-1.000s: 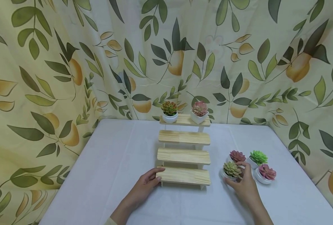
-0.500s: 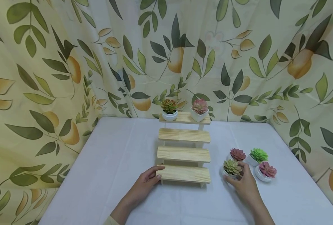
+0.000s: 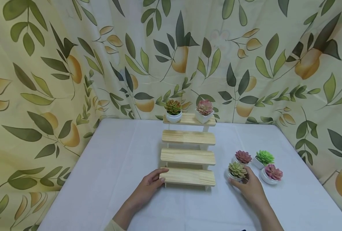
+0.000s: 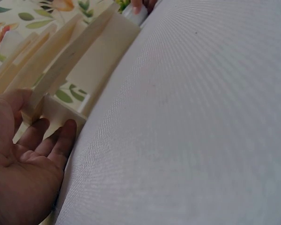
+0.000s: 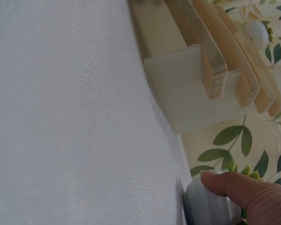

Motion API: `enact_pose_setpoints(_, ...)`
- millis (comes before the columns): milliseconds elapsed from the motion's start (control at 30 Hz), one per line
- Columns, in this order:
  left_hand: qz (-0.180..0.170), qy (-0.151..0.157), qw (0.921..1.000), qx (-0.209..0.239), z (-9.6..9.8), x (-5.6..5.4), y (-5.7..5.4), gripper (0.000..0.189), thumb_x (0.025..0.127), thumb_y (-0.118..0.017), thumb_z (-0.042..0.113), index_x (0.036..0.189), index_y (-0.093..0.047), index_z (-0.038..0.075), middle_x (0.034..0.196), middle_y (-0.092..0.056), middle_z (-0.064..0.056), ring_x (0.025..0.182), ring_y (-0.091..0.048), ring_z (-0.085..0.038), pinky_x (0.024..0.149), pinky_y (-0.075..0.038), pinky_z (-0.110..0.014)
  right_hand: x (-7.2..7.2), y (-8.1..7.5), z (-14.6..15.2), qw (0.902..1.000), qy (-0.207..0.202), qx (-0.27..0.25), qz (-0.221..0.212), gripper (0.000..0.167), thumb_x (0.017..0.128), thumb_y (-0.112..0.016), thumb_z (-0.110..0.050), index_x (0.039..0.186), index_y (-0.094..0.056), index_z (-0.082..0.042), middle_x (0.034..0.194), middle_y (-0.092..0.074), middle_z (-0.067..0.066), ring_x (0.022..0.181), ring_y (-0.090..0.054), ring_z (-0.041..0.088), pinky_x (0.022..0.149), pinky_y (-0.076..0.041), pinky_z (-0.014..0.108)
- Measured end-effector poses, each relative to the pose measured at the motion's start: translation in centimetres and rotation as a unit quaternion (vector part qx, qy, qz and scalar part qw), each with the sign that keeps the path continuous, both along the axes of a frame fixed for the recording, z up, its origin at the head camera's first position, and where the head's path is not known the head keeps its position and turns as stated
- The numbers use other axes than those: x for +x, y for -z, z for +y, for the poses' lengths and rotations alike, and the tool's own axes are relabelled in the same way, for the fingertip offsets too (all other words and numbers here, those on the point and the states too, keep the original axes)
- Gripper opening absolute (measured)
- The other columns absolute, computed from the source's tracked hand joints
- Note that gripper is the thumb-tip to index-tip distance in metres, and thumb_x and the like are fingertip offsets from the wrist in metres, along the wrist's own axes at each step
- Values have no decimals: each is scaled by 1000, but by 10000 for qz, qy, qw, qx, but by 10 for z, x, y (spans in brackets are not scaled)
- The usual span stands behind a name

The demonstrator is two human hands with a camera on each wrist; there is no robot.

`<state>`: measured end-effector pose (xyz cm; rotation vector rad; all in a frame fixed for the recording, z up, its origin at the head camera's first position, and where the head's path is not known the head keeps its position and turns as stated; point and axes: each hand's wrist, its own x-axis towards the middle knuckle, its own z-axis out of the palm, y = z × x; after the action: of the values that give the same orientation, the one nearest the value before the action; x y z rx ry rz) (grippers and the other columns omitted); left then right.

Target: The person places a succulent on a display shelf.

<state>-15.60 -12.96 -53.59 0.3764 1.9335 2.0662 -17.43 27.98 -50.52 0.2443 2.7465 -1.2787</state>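
My left hand [image 3: 148,187] holds the left end of the lowest step of a four-tier wooden display stand [image 3: 188,157]. In the left wrist view, the fingers [image 4: 61,143] lie against the stand's side support under the step. To the stand's right, my right hand [image 3: 252,189] grips a yellow-green succulent [image 3: 236,170] in a round white pot. The right wrist view shows the thumb [image 5: 220,180] pressed on the wall of the white pot [image 5: 208,201], close to the tablecloth. The fingers behind the pot are mostly hidden.
Near the right hand stand a dark red succulent [image 3: 243,157], a bright green one [image 3: 264,157] and a pink one [image 3: 273,172]. On the top step are a red-green succulent [image 3: 173,107] and a pale pink one [image 3: 204,108]. A leaf-patterned curtain [image 3: 116,64] surrounds the white-covered table [image 3: 124,144].
The head view has tilted slightly, so the scene sits a little higher in it. Both hands keep their places on the stand and the potted succulent.
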Motion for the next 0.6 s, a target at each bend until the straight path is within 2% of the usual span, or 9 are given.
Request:
enact_pose_setpoints(133, 63, 14, 10000, -46, -1, 0, 0, 42, 108, -60, 25, 148, -56, 17, 162, -38, -11, 146, -37, -26, 111, -38, -29, 0, 0, 0, 10000, 32, -83, -39, 98, 88, -84, -39, 157, -27, 1, 155, -34, 34, 145, -27, 54, 115, -24, 66)
enact_pose_setpoints(333, -24, -14, 9999, -129, -1, 0, 0, 42, 107, -61, 29, 147, -57, 20, 163, -37, -10, 148, -34, -25, 113, -37, -31, 0, 1, 0, 9999, 49, -76, -49, 98, 88, -85, -40, 157, -28, 1, 155, -35, 33, 145, -27, 53, 115, -24, 66)
enact_pose_setpoints(600, -21, -45, 9998, -216, -1, 1, -1, 42, 107, -61, 29, 147, -57, 20, 162, -38, -9, 147, -36, -24, 114, -36, -32, 2, 1, 0, 9990, 52, -183, 396, 91, 87, -87, -36, 153, -36, 2, 149, -44, 32, 139, -39, 51, 113, -33, 62)
